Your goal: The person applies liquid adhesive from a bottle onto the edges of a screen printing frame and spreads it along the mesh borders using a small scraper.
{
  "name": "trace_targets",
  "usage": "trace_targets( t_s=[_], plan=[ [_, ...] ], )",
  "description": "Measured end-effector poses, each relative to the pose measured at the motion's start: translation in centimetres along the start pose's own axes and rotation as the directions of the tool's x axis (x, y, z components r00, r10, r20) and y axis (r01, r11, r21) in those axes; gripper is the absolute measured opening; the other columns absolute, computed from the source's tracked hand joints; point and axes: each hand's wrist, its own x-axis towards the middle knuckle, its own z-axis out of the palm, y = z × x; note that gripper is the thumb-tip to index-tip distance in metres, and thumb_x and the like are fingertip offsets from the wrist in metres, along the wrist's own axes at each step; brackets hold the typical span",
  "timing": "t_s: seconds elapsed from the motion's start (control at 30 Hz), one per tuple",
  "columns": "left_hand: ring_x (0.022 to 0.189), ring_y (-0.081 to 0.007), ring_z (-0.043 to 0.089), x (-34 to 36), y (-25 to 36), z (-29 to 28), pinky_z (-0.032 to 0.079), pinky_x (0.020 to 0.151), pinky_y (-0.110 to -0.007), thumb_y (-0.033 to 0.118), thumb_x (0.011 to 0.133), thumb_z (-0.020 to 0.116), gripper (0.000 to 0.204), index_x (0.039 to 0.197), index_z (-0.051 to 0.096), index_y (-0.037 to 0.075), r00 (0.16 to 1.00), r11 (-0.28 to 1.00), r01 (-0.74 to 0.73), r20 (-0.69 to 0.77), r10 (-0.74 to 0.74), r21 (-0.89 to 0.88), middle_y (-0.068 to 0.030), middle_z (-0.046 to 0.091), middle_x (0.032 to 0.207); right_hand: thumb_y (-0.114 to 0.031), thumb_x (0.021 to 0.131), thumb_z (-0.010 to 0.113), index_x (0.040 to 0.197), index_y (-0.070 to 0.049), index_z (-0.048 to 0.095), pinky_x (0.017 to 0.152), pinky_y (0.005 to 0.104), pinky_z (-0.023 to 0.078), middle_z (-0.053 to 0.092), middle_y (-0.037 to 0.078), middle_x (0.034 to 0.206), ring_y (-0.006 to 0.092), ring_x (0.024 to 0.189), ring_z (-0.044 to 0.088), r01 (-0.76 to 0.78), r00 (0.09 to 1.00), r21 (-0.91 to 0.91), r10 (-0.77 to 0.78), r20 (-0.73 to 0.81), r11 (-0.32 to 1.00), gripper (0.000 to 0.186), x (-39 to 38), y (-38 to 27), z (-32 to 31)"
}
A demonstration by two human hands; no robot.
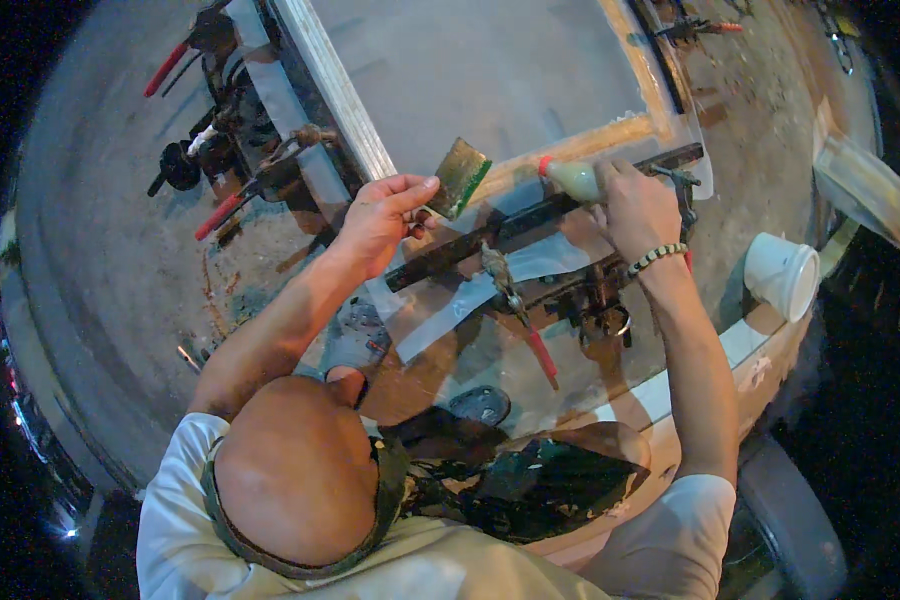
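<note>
- Risk: a firm squeeze could, I judge, send pale contents from the bottle (576, 181) onto the wooden frame (615, 133) nearby; its red tip is tilted sideways.
- Risk: the flat scraper (460, 180) might twist loose if pressed hard; only one side is pinched.
- Left hand (378, 222): thumb and fingers closed on the scraper's left side; the blade juts beyond the fingertips — green edge facing the bottle.
- Right hand (638, 212): fingers wrapped around the bottle's wide end; the tip points left — apart from the scraper.
</note>
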Motion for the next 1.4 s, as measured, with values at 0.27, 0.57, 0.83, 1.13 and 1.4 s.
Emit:
trace_targets(
  t_s=[0.27,0.57,0.83,1.13,1.4],
  plan=[
    [0.076,-0.0126,0.059,-0.2,0.1,0.1,0.046,0.065,-0.027,0.028,0.098,0.065,0.024,0.11,0.065,0.007,1.0,1.0,0.01,0.029,-0.01,0.002,-0.0004,0.067,0.095,-0.016,0.079,0.069,0.101,-0.008,0.064,0.072,0.0472,0.057,0.068,0.013,0.096,0.0362,0.083,0.07,-0.011,0.999,0.023,0.012,-0.051,1.0,0.024,-0.7,1.7,-0.7],
    [0.077,-0.0125,0.06,-0.6,0.0,0.3,0.047,0.066,-0.028,0.027,0.098,0.064,0.022,0.109,0.064,0.008,1.0,1.0,0.011,0.013,-0.011,0.011,-0.0006,0.067,0.098,-0.025,0.075,0.078,0.107,-0.009,0.063,0.07,0.0464,0.055,0.067,0.012,0.097,0.0352,0.085,0.068,-0.016,0.998,0.043,0.018,-0.06,0.999,0.038,-1.3,0.2,0.4],
    [0.076,-0.011,0.058,-0.1,0.1,-0.2,0.045,0.068,-0.027,0.028,0.098,0.065,0.025,0.111,0.065,0.007,1.0,1.0,-0.004,0.007,0.004,0.017,-0.0003,0.066,0.101,-0.023,0.074,0.078,0.113,-0.008,0.058,0.071,0.0459,0.058,0.063,0.015,0.104,0.0353,0.086,0.068,0.074,0.997,0.169,-0.066,-0.05,0.983,0.046,-2.1,-2.7,0.8],
    [0.074,-0.0092,0.063,1.7,1.7,0.9,0.047,0.062,-0.026,0.028,0.094,0.071,0.028,0.106,0.07,0.003,0.986,0.962,-0.147,-0.039,0.16,0.229,-0.0025,0.069,0.086,-0.029,0.069,0.084,0.122,-0.011,0.06,0.077,0.0444,0.056,0.064,0.011,0.111,0.035,0.092,0.067,-0.017,0.971,0.271,0.081,-0.227,0.963,0.061,-3.1,2.2,1.6],
    [0.068,-0.013,0.065,4.7,3.7,6.0,0.05,0.061,-0.03,0.028,0.089,0.073,0.032,0.101,0.073,-0.002,0.893,0.598,-0.427,0.214,0.395,0.679,-0.0097,0.072,0.081,-0.025,0.061,0.087,0.118,-0.01,0.065,0.083,0.0419,0.053,0.066,0.01,0.105,0.0323,0.096,0.063,0.097,0.927,0.333,0.036,-0.372,0.938,0.062,-3.5,1.3,2.0]
  ],
)
